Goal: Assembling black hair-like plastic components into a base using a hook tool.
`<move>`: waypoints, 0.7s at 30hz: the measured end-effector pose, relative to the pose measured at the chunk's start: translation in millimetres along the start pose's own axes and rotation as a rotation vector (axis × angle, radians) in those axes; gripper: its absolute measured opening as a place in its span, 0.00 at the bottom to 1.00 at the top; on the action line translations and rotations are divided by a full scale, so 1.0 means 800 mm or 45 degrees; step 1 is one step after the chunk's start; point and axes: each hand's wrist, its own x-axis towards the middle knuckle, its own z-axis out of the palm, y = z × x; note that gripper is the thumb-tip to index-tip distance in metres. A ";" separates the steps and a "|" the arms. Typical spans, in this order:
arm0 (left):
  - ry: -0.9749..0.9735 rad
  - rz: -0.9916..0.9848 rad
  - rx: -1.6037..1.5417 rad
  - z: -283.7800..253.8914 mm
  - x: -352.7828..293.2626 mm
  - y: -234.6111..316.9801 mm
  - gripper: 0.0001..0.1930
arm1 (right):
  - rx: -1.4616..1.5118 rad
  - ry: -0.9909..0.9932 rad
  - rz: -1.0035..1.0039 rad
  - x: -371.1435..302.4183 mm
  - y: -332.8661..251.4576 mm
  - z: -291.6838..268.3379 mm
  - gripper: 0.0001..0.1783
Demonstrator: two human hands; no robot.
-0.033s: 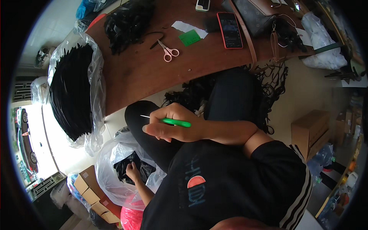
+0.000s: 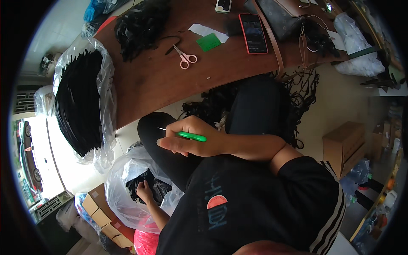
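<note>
Head view, the only one. Very little has just changed: the green-handled tool point(image 2: 193, 136) shows slightly shorter and its handle sits a touch differently in our right hand point(image 2: 200, 147). We judge the work in hand to be at the same point.

Right hand: fingers folded round that tool, thin metal tip bare and pointing left, seen over the left knee point(image 2: 148, 132). Tool is off the bench point(image 2: 165, 87), out past its front edge; we see nothing on the tip.

Left hand point(image 2: 145, 192): down in an open clear bag point(image 2: 118, 193), well out from the bench's left front corner, fingers curled at the black material point(image 2: 162, 190). Whether they grip any, we cannot tell.

On the bench: pink-handled scissors point(image 2: 185, 57) in its left half; green card point(image 2: 208, 42) farther back; red-edged phone point(image 2: 254, 34) farther right; black heap point(image 2: 138, 32) toward the far left corner. Along the left edge, a bundle of black strips point(image 2: 80, 104) in clear plastic.
</note>
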 end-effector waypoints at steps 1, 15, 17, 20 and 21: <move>-0.011 0.046 0.100 -0.036 0.001 0.026 0.16 | -0.085 0.036 -0.006 -0.003 0.010 -0.002 0.25; 0.624 0.050 -0.473 -0.370 -0.070 0.218 0.16 | -0.493 0.069 0.079 -0.041 0.067 -0.030 0.23; 0.452 0.052 -0.720 -0.387 -0.073 0.221 0.13 | -0.608 0.023 0.057 -0.037 0.063 -0.033 0.22; 0.361 0.329 -0.942 -0.374 -0.089 0.256 0.12 | -0.602 -0.038 -0.188 -0.034 0.068 -0.025 0.24; 0.344 0.487 -1.095 -0.363 -0.099 0.267 0.12 | -0.602 -0.036 -0.192 -0.034 0.067 -0.021 0.24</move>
